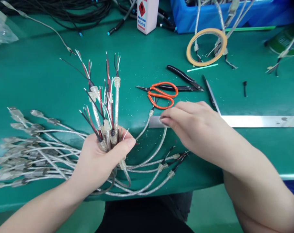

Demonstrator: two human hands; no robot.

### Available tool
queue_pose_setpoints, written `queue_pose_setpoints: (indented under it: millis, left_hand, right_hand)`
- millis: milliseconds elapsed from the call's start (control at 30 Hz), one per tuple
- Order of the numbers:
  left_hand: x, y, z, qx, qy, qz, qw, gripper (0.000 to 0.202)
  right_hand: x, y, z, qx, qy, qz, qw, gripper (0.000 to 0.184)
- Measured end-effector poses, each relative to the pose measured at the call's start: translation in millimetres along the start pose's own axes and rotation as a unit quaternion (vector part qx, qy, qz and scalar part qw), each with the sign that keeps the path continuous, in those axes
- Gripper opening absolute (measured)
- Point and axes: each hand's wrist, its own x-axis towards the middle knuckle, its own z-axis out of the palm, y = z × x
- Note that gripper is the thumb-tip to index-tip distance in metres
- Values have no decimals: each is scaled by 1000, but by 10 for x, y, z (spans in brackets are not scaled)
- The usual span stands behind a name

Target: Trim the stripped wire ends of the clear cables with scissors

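My left hand is closed around a bundle of clear-jacketed cables. Their stripped red, black, white and green wire ends fan upward above the thumb. The USB plug ends of these cables spread out on the mat to the left. My right hand is closed in a pinch over the left end of a metal ruler; whatever is between its fingertips is hidden. One loose cable runs up beneath the right fingers, and a dark wire tip shows just above them. Several more cable ends lie between the hands.
Orange-handled scissors, black-handled cutters and a pen lie beyond my right hand. Farther back are a tape roll, a blue bin, a white bottle and coiled black cables.
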Motion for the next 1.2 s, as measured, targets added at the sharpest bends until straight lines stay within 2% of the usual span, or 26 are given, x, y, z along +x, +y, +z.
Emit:
queue_pose_setpoints:
  millis: [133, 267, 333, 467, 567, 700, 800, 933, 1000, 1067, 1133, 1200]
  left_hand:
    - [-10, 19, 7, 7, -24, 0, 1000, 15]
    - [-1, 44, 5, 36, -77, 3, 996, 14]
    - [13, 46, -2, 52, -120, 4, 991, 16]
    - [42, 24, -23, 62, -172, 6, 983, 20]
    - [56, 9, -38, 71, -186, 13, 980, 22]
    - [59, 11, -46, 76, -174, 12, 982, 22]
    - [51, 11, -41, 71, -160, 6, 984, 22]
    - [50, -1, -31, 29, -142, -16, 989, 22]
    - [61, -9, -27, -4, -136, -22, 990, 24]
    - [77, -18, -24, -36, -135, -26, 990, 26]
    - [93, -28, -22, -73, -135, -32, 988, 25]
    - [103, -38, -22, -126, -146, -34, 981, 25]
  right_hand:
    - [31, 68, -3, -29, 95, 60, 993, 24]
    - [55, 165, -25, -27, 122, 77, 989, 21]
    - [31, 232, -78, -6, 97, 62, 993, 20]
    - [-83, 392, -216, 53, -40, 10, 998, 27]
    - [-146, 484, -256, 65, -92, 11, 994, 30]
    - [-134, 502, -229, 49, -128, 36, 990, 23]
    - [-101, 469, -225, 28, -84, 23, 996, 15]
    - [-66, 387, -248, -2, 12, 25, 1000, 21]
    - [-44, 314, -241, 41, 63, 22, 997, 21]
    - [-21, 222, -214, 140, 85, -17, 986, 18]
    - [-2, 130, -172, 240, 50, -72, 967, 16]
    - [8, 58, -131, 293, 6, -102, 951, 16]
